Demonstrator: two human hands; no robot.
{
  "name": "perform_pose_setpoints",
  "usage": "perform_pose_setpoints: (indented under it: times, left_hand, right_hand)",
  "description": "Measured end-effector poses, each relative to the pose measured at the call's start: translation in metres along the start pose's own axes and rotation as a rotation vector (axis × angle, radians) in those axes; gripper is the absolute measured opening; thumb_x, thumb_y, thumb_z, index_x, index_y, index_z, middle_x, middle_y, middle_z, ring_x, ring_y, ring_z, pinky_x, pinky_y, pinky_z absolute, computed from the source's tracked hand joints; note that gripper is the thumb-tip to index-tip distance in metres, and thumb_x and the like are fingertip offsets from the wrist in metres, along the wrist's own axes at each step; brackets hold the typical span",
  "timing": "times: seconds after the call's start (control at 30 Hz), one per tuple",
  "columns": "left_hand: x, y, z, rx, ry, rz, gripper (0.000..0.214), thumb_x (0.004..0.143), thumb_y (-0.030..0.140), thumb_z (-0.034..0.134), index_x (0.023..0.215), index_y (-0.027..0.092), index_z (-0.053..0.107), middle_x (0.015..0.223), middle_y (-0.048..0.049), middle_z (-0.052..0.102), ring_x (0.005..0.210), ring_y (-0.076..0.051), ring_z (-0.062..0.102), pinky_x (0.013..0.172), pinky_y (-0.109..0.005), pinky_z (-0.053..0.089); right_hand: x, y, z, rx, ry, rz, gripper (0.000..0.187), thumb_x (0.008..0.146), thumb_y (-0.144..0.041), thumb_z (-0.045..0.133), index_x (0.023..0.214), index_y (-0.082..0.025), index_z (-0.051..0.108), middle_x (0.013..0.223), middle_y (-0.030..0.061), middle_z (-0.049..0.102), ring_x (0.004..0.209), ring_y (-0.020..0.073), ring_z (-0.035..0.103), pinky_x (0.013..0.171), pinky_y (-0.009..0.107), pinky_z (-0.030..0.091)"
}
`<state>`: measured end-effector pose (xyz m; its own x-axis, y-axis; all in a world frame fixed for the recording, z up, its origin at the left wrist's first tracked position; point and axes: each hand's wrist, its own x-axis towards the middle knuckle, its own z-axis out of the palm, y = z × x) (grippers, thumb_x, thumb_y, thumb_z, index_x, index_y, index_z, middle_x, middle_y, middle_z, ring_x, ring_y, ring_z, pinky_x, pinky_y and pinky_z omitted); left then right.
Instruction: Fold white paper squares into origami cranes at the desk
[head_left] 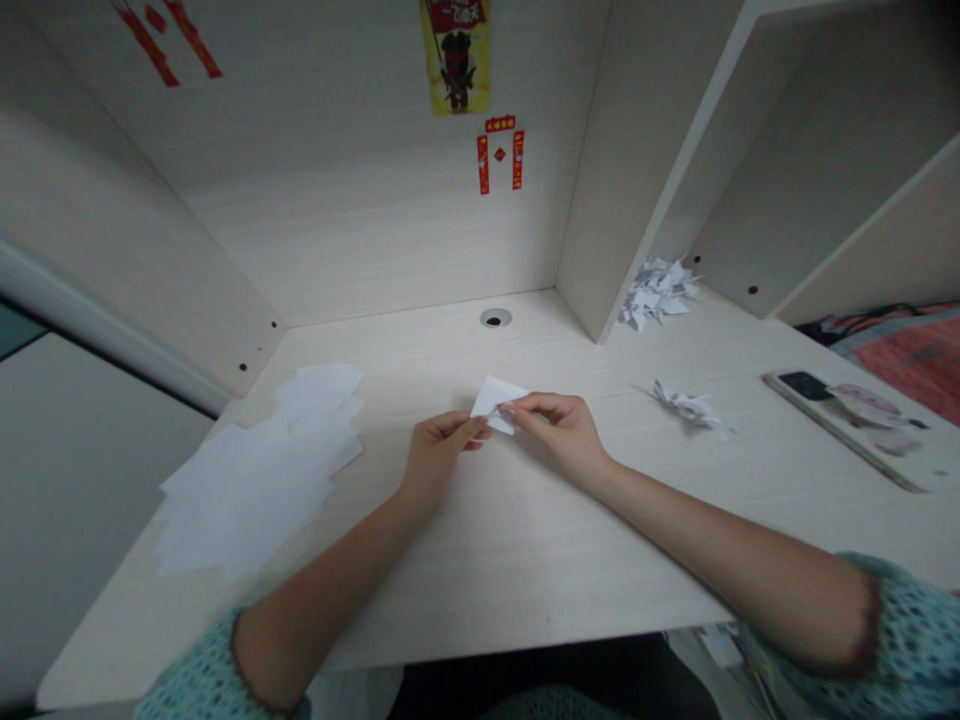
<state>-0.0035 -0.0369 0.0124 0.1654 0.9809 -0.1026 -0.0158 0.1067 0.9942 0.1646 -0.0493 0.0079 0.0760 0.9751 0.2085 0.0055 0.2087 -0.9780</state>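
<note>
A small folded piece of white paper [496,400] is held just above the pale wooden desk [525,540], at its middle. My left hand [439,448] pinches its lower left edge with fingers curled. My right hand [559,425] pinches its right side, thumb and fingertips pressed together on the paper. Both forearms reach in from the near edge, in teal knitted sleeves.
A loose stack of white paper sheets [259,475] lies at the left. A folded paper figure [690,405] lies to the right, and a pile of them [656,290] sits by the shelf divider. A phone [855,425] lies far right. A cable hole [495,318] is at the back.
</note>
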Motion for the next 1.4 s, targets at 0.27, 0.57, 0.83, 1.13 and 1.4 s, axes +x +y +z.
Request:
perform_pose_setpoints:
  times: [0.27, 0.57, 0.83, 1.13, 1.4]
  left_hand:
    - [-0.0008, 0.0036, 0.0002, 0.061, 0.006, 0.064, 0.02, 0.068, 0.037, 0.07, 0.073, 0.018, 0.072, 0.069, -0.0028, 0.071, 0.066, -0.014, 0.062, 0.064, -0.024, 0.048]
    - [-0.0036, 0.0068, 0.0011, 0.063, 0.006, 0.087, 0.02, 0.071, 0.037, 0.067, 0.071, 0.018, 0.072, 0.07, -0.0029, 0.071, 0.067, -0.013, 0.062, 0.063, -0.024, 0.047]
    - [-0.0036, 0.0078, 0.0022, 0.082, 0.012, 0.086, 0.02, 0.07, 0.036, 0.069, 0.074, 0.017, 0.071, 0.07, -0.0032, 0.071, 0.066, -0.014, 0.062, 0.062, -0.024, 0.047]
    - [-0.0017, 0.0067, -0.0011, 0.12, 0.041, 0.125, 0.018, 0.069, 0.035, 0.07, 0.075, 0.018, 0.073, 0.07, -0.0029, 0.071, 0.064, -0.014, 0.061, 0.063, -0.025, 0.047]
    - [-0.0032, 0.009, 0.0004, 0.058, 0.002, 0.094, 0.022, 0.07, 0.04, 0.068, 0.071, 0.018, 0.071, 0.071, -0.0034, 0.07, 0.068, -0.014, 0.063, 0.064, -0.025, 0.047]
  right_hand:
    - [-0.0002, -0.001, -0.0009, 0.063, -0.051, 0.036, 0.017, 0.071, -0.037, 0.071, 0.072, -0.02, 0.073, 0.073, 0.0038, 0.073, 0.064, 0.015, 0.062, 0.064, 0.029, 0.047]
    - [0.0006, 0.0015, -0.0014, 0.109, -0.059, 0.039, 0.018, 0.072, -0.038, 0.07, 0.072, -0.02, 0.072, 0.072, 0.0029, 0.071, 0.064, 0.014, 0.06, 0.063, 0.027, 0.044]
    - [-0.0004, -0.0009, -0.0008, 0.09, -0.052, 0.033, 0.022, 0.073, -0.04, 0.069, 0.072, -0.018, 0.071, 0.071, 0.0037, 0.07, 0.064, 0.0145, 0.059, 0.063, 0.028, 0.045]
    - [-0.0008, -0.002, -0.002, 0.063, -0.063, -0.013, 0.02, 0.073, -0.039, 0.068, 0.074, -0.02, 0.071, 0.073, 0.0033, 0.071, 0.067, 0.0156, 0.061, 0.066, 0.029, 0.046]
    - [-0.0014, -0.0037, -0.0011, 0.091, -0.045, 0.001, 0.018, 0.072, -0.038, 0.07, 0.073, -0.02, 0.072, 0.072, 0.003, 0.071, 0.066, 0.0153, 0.061, 0.065, 0.029, 0.046]
